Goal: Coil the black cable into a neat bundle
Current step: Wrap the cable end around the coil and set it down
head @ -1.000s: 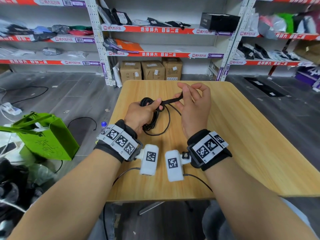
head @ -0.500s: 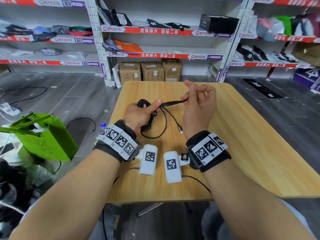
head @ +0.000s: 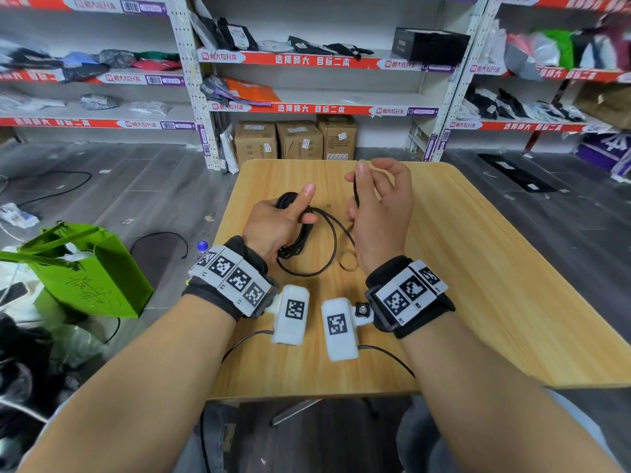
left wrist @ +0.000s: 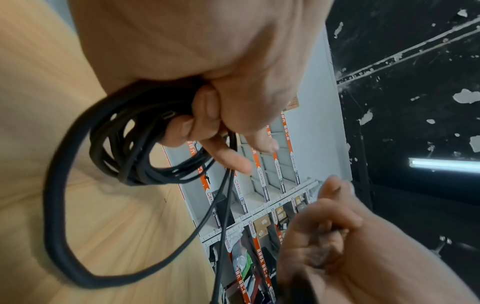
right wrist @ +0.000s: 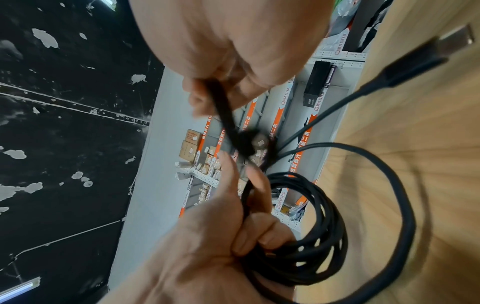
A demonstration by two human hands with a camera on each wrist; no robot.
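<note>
A black cable (head: 300, 240) is gathered into several loops, and my left hand (head: 307, 204) grips the bundle with curled fingers, thumb raised. The loops (left wrist: 124, 144) hang just above the wooden table (head: 478, 268), with one wider loop (head: 333, 244) sagging out to the right. My right hand (head: 367, 172) pinches a black strap (head: 356, 189) that runs down to the bundle (right wrist: 298, 236). In the right wrist view the strap (right wrist: 223, 111) ends in a blurred knot near the left thumb. The cable's plug end (right wrist: 451, 41) lies loose over the table.
A brown rubber band (head: 348, 261) lies on the table by my right wrist. A green bag (head: 88, 268) stands on the floor at the left. Cardboard boxes (head: 297, 139) and shelves of packets stand beyond the table's far edge.
The strap was stretched sideways between both hands; my right hand has now swung it upright and closer to the bundle. My left thumb has lifted off it.
</note>
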